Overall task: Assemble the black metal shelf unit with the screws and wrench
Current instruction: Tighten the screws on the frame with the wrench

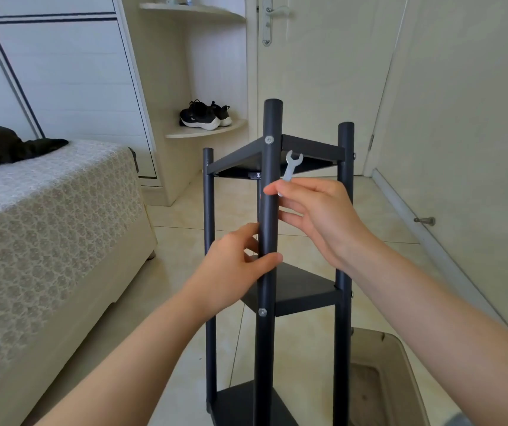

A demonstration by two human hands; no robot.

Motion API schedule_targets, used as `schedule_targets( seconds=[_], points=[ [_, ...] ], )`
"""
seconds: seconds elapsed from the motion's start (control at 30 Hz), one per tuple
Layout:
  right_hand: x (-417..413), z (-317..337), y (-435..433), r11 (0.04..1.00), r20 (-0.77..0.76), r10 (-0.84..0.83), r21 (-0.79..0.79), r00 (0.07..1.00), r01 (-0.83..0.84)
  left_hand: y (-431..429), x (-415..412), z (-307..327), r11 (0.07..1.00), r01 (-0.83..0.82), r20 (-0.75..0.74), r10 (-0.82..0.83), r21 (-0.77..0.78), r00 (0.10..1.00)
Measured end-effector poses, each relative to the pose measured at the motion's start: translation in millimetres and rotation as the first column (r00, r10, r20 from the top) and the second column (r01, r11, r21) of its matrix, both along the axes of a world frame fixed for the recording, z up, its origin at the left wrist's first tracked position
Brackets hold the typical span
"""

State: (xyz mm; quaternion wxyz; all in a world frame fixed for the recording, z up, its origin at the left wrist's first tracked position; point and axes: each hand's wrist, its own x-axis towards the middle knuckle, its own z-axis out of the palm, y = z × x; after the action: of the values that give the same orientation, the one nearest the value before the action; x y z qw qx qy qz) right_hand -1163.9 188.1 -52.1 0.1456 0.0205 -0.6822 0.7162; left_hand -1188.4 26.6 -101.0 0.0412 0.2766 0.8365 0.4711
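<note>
1. The black metal shelf unit [343,333] is seen standing upright on the tiled floor [182,210], just beside the bed [46,226], with its posts running vertically and three shelves already mounted.
2. The front post [272,124] is gripped by the left hand [234,269] between the top and middle shelves; the thumb is laid across the front and the fingers are curled behind.
3. The right hand [317,216] is held just right of that post, higher than the left, with the wrench [292,167] pinched in its loosely extended fingers.
4. The wrench's long axis is nearly upright, with the open end uppermost, in front of the top shelf [311,147].
5. The upper screw [269,139] lies up and to the left of the wrench head, near but apart; the right hand is the nearer to it. The lower screw [262,312] lies below the left hand.
6. A swing of the wrench head leftward onto the upper screw is judged the likely next move.
7. The wrench's lower end is hidden in the fingers, the unit's foot is cut off by the frame edge, the rear post is largely masked, and the tightness of the screws cannot be told.
</note>
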Motion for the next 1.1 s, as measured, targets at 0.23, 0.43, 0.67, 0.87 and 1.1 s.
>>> schedule_targets(
  seconds=[0.23, 0.43, 0.67, 0.87, 1.1],
  points=[
    [-5.8, -0.1, -5.7, 1.000, 0.000, -0.007, -0.028, 1.000, 0.007, -14.7, 20.9, -11.5, 0.991, -0.131, -0.082, 0.128, -0.032, 0.988],
    [-7.3, -0.8, -8.1, 0.998, 0.010, -0.010, -0.057, 1.000, 0.010, -19.9, 63.2, -42.3, 0.937, -0.342, 0.017, 0.341, 0.074, 0.940],
    [-5.1, -0.6, -6.9, 0.996, 0.015, 0.000, -0.088, 1.000, 0.002, -5.9, 84.4, -86.1, 0.979, -0.153, 0.374, 0.193, -0.134, 0.907],
    [-4.5, -3.8, -5.5, 0.988, 0.024, 0.071, -0.137, 0.997, -0.067, -2.6, 82.8, -100.5, 0.993, -0.090, 0.481, 0.117, -0.079, 0.869],
    [-9.6, -3.2, -3.4, 0.973, -0.001, 0.032, -0.230, 0.999, -0.032, 0.0, 74.3, -95.7, 0.998, -0.060, 0.508, 0.061, -0.018, 0.859]
  ],
)
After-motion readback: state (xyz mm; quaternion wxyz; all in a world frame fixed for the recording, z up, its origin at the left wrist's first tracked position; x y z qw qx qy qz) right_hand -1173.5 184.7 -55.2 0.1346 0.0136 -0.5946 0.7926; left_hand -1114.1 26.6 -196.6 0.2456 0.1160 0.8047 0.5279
